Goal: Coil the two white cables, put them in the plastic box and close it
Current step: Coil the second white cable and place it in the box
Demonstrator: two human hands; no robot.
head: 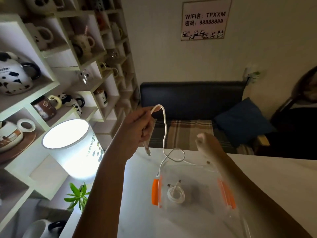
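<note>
Table point(171, 224) carries the clear plastic box point(192, 191) with orange latches, open; one coiled cable point(175, 194) lies inside. Left hand point(135, 133), raised, is closed around the second cable point(164, 134), which loops down to the table. Right hand point(205, 143) blurred; grip can't be judged.

I see left hand point(135, 127) raised, fingers closed in a pinch; right hand point(205, 141) lower, blurred, loosely curled.
</note>
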